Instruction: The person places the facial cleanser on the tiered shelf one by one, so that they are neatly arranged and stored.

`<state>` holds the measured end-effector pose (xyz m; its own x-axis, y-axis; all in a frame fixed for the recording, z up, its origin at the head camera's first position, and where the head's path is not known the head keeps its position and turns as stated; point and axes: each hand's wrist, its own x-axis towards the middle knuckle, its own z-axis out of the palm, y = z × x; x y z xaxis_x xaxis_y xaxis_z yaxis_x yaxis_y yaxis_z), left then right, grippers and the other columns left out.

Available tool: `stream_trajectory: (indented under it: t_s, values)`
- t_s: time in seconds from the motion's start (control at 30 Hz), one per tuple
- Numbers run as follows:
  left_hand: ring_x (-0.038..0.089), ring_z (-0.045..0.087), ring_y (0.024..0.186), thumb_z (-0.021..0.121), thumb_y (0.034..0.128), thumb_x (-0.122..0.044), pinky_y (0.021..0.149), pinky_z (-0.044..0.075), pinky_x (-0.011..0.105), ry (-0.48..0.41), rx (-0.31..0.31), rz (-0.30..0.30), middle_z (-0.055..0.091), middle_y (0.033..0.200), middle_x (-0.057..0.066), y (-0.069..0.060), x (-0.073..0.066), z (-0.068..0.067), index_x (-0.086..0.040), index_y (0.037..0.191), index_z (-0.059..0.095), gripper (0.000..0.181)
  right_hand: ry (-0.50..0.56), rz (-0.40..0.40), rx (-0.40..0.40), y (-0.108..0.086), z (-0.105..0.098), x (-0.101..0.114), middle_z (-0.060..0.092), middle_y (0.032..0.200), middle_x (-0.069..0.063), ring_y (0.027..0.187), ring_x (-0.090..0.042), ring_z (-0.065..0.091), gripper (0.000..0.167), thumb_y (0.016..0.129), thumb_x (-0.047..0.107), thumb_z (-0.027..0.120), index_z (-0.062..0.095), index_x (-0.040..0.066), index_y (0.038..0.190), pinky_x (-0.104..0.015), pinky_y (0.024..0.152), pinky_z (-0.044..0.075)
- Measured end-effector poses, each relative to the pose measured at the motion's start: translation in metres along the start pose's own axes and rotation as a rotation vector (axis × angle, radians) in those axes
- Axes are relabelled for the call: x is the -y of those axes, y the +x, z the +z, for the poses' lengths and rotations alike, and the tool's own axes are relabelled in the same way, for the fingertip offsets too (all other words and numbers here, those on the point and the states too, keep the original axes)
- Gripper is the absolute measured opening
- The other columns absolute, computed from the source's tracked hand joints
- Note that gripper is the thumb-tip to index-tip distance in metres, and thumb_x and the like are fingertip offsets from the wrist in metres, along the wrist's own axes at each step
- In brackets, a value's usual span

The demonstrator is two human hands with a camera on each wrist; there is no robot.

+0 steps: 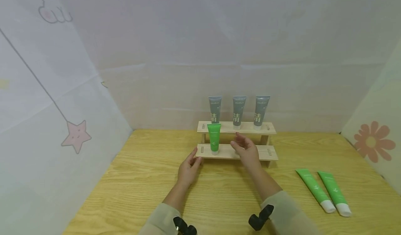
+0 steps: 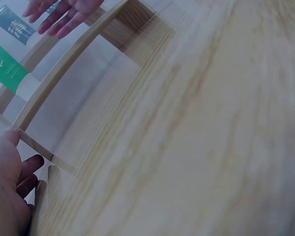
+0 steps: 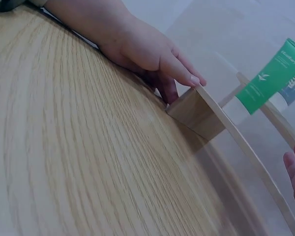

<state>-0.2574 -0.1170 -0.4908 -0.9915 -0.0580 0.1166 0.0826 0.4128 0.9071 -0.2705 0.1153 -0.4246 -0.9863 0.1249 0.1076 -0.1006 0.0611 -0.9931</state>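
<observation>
Item: one wooden two-step rack [image 1: 260, 152] on the table [image 1: 141, 179], pale planks, squared edges, blocky legs.

Left hand [image 1: 187, 170]: thumb and bent fingers set about the rack's near left corner.

Right hand [image 1: 247, 151]: above the lower step, fingers apart and relaxed, nothing held.

Standing green tube [image 1: 214, 137]: on the lower step, toward its left end, white cap down, touched by neither hand.

Two lying green tubes [image 1: 313, 186] [image 1: 335, 189]: on the table, right of the rack, white caps toward the person.

Three grey tubes [image 1: 215, 106] [image 1: 239, 109] [image 1: 261, 109]: upright on the upper step, the left one partly hidden.

Step in hand, by my judgement: steadying the rack while filling its lower row, one tube placed. Next move would call for the right hand to fetch a lying tube.

Finishes: smooth plastic, tapering from flat crimp to round cap; streaked yellowish wood grain; creased pale cloth [image 1: 235, 36] behind.
</observation>
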Motion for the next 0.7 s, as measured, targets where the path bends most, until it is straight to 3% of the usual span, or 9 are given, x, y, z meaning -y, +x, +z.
stream_trajectory:
  t_s: [0.27,0.5,0.7]
  values:
    - [0.031,0.060,0.122,0.055,0.1001,-0.037,0.106,0.046,0.051,0.002,0.001,-0.006,0.062,0.134,0.015,-0.001,0.000,0.000,-0.026,0.148,0.043,0.051,0.003,0.054,0.051,-0.010,-0.032,0.008,0.052,0.138,-0.014,0.107,-0.004,0.058,0.052,0.095,0.022,0.066,0.048,0.011,0.143,-0.013,0.087,0.052]
    - [0.032,0.060,0.122,0.054,0.1007,-0.036,0.105,0.046,0.051,0.000,0.000,-0.008,0.061,0.136,0.014,-0.002,-0.001,0.000,-0.026,0.148,0.043,0.050,-0.043,0.053,0.058,-0.021,-0.059,0.013,0.050,0.137,-0.014,0.100,0.007,0.058,0.052,0.099,0.025,0.060,0.043,0.009,0.146,-0.013,0.086,0.053]
    - [0.031,0.061,0.120,0.054,0.1008,-0.038,0.103,0.048,0.051,0.016,0.001,0.002,0.065,0.130,0.013,-0.002,-0.002,-0.001,-0.026,0.148,0.043,0.050,-0.069,0.057,0.017,-0.023,-0.083,0.012,0.055,0.123,0.005,0.099,0.009,0.058,0.056,0.098,0.033,0.060,0.043,0.009,0.146,-0.013,0.085,0.053]
